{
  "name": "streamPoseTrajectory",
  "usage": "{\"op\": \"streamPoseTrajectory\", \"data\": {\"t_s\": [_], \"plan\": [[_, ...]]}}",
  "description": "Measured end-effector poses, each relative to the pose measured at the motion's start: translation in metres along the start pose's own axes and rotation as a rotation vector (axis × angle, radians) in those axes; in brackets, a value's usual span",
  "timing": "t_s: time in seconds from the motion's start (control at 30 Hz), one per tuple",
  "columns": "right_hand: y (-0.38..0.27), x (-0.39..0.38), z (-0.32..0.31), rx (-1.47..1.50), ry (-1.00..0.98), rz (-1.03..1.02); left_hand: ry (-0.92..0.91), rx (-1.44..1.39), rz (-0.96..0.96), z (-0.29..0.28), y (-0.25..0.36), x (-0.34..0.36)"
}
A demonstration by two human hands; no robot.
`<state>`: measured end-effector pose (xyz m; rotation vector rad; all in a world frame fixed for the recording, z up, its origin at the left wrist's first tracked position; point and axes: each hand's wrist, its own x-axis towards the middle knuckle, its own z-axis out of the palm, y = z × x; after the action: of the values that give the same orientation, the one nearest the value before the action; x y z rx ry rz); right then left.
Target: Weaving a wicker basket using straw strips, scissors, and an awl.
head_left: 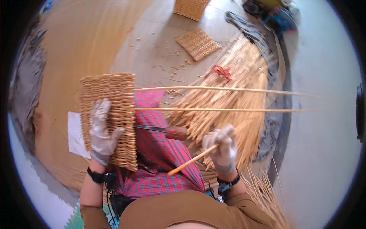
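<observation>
A rectangular woven wicker panel (124,91) rests over my left thigh. My left hand (101,131), in a whitish glove, lies flat on its face, fingers stretched upward and thumb apart. Two long pale rods (228,110) stick out of the panel's right edge, well spaced. Below them, an awl-like tool with a brown wooden handle (176,133) has its metal shaft against or in the same edge; its tip is hidden. My gloved right hand (222,147) is closed round a short wicker rod (194,159), whose free end slants down left toward my lap.
A large bundle of peeled rods (244,76) with a red tie (222,72) lies to the right on grey cloth. Farther off are another woven panel (197,44), a wicker box (190,8) and scattered offcuts. A white sheet (76,133) lies left, more rods (263,191) lower right.
</observation>
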<state>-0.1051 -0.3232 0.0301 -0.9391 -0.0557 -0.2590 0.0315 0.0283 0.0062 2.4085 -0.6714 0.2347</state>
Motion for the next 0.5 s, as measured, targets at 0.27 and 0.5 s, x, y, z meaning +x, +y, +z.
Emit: {"op": "streamPoseTrajectory", "data": {"t_s": [0.27,0.5], "plan": [[0.023,0.044,0.034,-0.838,-0.129,-0.123,0.011,0.039,0.092,0.002,-0.002,0.007],[-0.009,0.039,0.019,-0.855,-0.199,-0.047,-0.111,0.067,0.192,-0.005,-0.012,0.02]]}}
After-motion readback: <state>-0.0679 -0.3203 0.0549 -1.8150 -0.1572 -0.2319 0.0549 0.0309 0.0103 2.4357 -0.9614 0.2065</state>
